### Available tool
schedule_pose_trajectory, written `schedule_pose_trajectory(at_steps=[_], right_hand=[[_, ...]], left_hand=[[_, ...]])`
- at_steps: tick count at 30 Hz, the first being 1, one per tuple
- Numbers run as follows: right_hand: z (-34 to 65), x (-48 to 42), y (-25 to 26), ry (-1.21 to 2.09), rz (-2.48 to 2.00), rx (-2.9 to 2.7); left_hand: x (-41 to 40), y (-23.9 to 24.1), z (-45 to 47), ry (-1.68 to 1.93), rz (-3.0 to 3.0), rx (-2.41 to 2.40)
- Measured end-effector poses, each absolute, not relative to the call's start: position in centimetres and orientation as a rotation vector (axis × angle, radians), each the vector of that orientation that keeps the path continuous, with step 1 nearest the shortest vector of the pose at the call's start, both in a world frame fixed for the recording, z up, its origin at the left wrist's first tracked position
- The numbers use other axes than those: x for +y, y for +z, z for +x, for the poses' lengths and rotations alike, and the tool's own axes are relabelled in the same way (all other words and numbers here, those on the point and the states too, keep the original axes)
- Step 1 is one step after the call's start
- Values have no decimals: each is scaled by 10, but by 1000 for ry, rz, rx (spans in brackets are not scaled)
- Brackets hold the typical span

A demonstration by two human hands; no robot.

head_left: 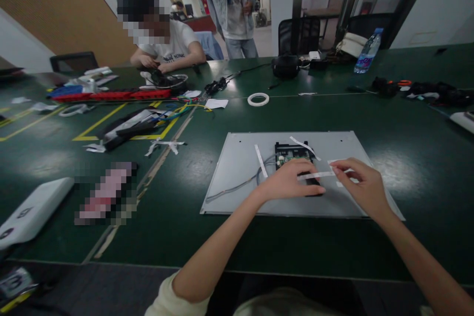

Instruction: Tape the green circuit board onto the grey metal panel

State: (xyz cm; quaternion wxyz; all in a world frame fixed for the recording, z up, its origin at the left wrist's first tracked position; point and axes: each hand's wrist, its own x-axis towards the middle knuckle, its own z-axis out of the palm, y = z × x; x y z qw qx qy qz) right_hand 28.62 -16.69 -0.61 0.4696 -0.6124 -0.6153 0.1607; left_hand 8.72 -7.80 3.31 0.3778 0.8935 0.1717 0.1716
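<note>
A flat grey metal panel (237,158) lies on the table in front of me. On it sits a black-framed circuit board (283,150) with grey cables (237,186) running out to the left. My left hand (289,180) rests over the near part of the board, thumb and fingers spread apart. Between my hands stretches a strip of white tape (320,175); my right hand (359,182) pinches its right end. The left end reaches the gap between my left thumb and fingers. Two more tape strips lie at the board's left (260,160) and top right (305,147).
A roll of white tape (258,99) lies beyond the panel. To the left are a white box-like device (35,212), a blurred-out pink object (107,190), and a black pouch (129,126). A water bottle (368,52) stands far right. Another person sits across the table; one stands behind.
</note>
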Motion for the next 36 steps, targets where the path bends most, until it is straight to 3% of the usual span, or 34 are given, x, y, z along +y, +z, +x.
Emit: schedule_pose_trajectory(at_steps=[7,15,36], right_hand=[[287,-165,-6,456,-1552,-1526],[288,-164,-4,798,-1511,-1624],[281,-164,-24,565,-1749,-1657]], left_hand=[[-80,31,93,448,2079,527],[-84,24,93,306,1994,619],[-102,5,98,171,2440,1147]])
